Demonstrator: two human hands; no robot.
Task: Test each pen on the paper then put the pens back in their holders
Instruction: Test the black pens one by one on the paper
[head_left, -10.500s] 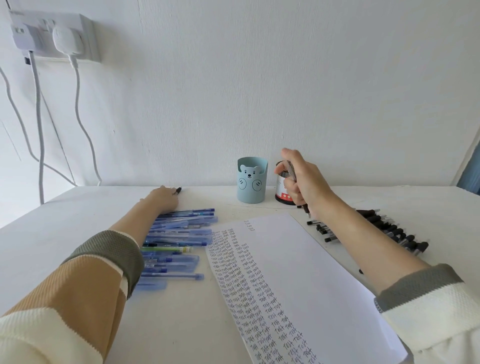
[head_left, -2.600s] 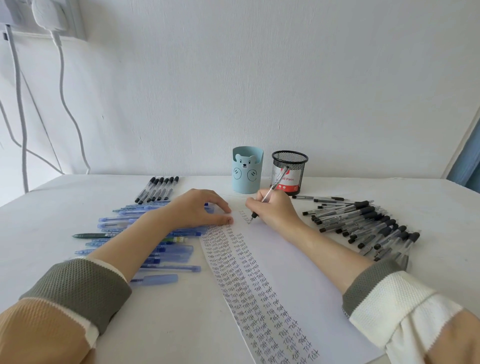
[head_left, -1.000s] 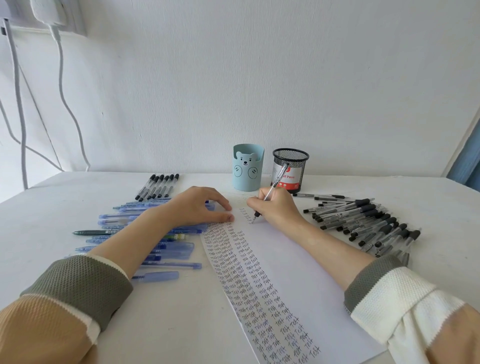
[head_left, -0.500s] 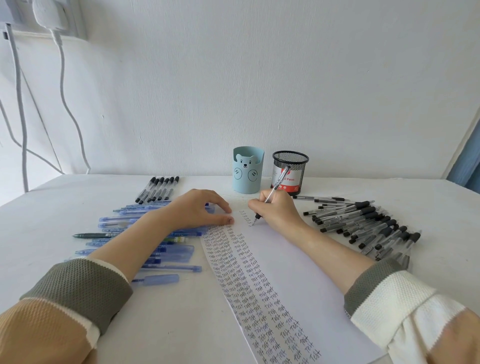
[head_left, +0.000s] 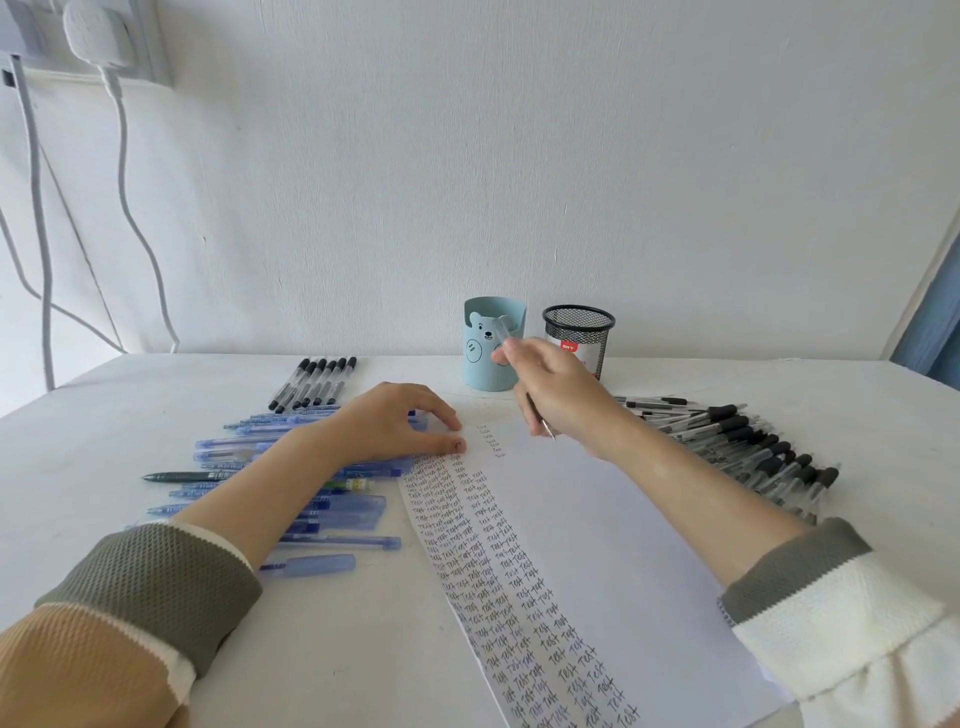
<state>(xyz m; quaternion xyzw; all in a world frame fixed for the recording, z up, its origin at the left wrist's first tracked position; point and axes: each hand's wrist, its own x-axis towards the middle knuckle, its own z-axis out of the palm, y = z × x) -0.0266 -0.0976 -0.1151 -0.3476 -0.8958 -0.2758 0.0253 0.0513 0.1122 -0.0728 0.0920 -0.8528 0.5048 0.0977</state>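
The paper lies slantwise on the white table, its top left corner reaching toward the far edge, and its left side is filled with columns of the word "Test", with a short faint column begun near the top. The left hand sits on that top left corner, fingers spread and only gently bent, fingertips pressing down on the sheet, evidently to stop it sliding under a writing stroke; it holds nothing. The right hand is closed around a clear-barrelled pen, gripped between thumb and fingers, its point aimed down just above the sheet beside the faint column and its top end showing in front of the blue bear-faced holder (this end is blurred, so its cap cannot be read). That holder and the black mesh holder stand side by side at the far edge against the wall. Blue pens lie heaped left of the paper, black-capped pens fan out toward the right edge, and a neat row of black-capped ones lies near the far edge, seemingly sorted.
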